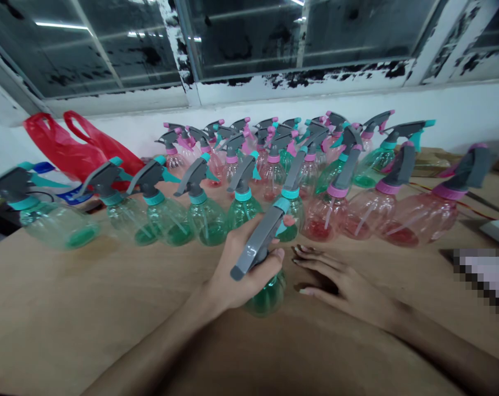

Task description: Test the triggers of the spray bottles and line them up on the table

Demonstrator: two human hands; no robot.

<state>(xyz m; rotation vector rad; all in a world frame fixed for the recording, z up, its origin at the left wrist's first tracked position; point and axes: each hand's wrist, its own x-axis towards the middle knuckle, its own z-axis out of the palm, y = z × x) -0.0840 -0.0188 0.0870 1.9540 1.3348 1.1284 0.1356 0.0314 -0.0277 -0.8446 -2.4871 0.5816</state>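
Note:
My left hand (237, 269) is wrapped round the neck of a green spray bottle (268, 297) with a grey and teal trigger head. That bottle stands near the middle of the wooden table (150, 330), and my fingers partly hide its collar and trigger. To its right, my right hand (336, 278) rests low over the table with fingers stretched out, holding nothing. Just behind my hands runs a row of spray bottles, green ones such as this teal-collared bottle (208, 223) on the left and pink ones such as this bottle (326, 217) on the right.
Several more spray bottles (274, 173) crowd behind the front row. A red plastic bag (88, 154) lies at the back left. On the right sit a pixelated flat object (488, 278) and a brown package (428, 162). A window (307, 38) rises behind the table.

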